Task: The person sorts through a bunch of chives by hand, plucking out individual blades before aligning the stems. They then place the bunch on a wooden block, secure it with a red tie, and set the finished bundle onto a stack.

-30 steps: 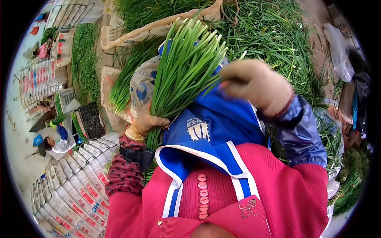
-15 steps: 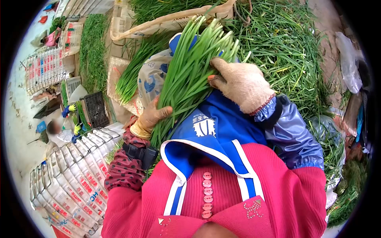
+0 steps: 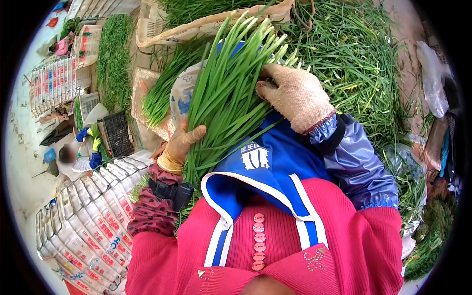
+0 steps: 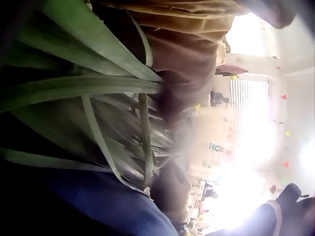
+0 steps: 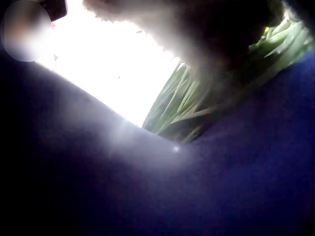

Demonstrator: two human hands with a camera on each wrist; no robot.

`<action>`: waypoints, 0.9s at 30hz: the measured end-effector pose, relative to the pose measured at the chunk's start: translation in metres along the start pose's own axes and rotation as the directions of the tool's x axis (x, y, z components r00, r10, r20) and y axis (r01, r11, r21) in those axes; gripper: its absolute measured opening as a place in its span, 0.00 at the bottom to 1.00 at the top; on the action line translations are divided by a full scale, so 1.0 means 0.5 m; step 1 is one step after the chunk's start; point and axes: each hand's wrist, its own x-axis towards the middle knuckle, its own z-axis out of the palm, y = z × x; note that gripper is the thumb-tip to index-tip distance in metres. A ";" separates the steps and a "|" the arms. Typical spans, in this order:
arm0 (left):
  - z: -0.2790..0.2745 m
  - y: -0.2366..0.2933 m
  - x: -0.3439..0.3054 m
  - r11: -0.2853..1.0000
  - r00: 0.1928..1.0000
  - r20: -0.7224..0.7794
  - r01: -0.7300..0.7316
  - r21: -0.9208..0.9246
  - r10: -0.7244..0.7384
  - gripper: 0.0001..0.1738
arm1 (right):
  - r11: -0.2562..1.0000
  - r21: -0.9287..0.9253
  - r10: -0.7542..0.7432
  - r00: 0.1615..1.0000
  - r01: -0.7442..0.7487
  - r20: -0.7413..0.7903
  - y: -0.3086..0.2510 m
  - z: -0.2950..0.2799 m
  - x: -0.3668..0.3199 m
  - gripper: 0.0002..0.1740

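Note:
A thick bunch of garlic chives (image 3: 223,98) lies slantwise over the lap, pale stem ends pointing up and away. At its lower left, my gloved left hand (image 3: 178,147) holds it, thumb raised along the near side and fingers hidden beneath the leaves. In the left wrist view, long leaves (image 4: 88,86) pass close before the tan glove (image 4: 182,54). My right hand (image 3: 297,96), in a beige knit glove with bare fingertips, pinches at the bunch's right edge below the stem ends. Dark blue cloth (image 5: 147,187) fills much of the right wrist view.
A blue apron (image 3: 255,152) covers the lap. Another chive bundle (image 3: 167,96) lies to the left, near a plastic crate (image 3: 206,24) of greens. Loose chives (image 3: 344,64) spread at the right. Stacked white crates (image 3: 88,221) stand at lower left, with another person (image 3: 81,160) beyond.
My right hand has come in from the right to the edge of the bunch, then shifted slightly upward. The left thumb has lifted from its wrap around the stalks, and the leaves have fanned out.

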 end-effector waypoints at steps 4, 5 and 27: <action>-0.009 -0.012 0.001 1.000 1.000 -0.013 -0.004 0.030 0.005 0.37 | 0.994 -0.106 0.017 0.997 -0.008 0.077 -0.011 0.001 0.025 0.20; -0.010 -0.011 0.004 1.000 1.000 -0.014 0.020 0.015 -0.020 0.37 | 0.989 -0.145 0.025 0.995 -0.011 0.096 -0.008 0.004 0.036 0.20; -0.093 0.114 0.102 0.829 0.914 0.406 -0.210 0.519 -0.023 0.59 | 0.775 0.417 0.264 0.842 -0.475 0.471 0.347 -0.088 -0.084 0.35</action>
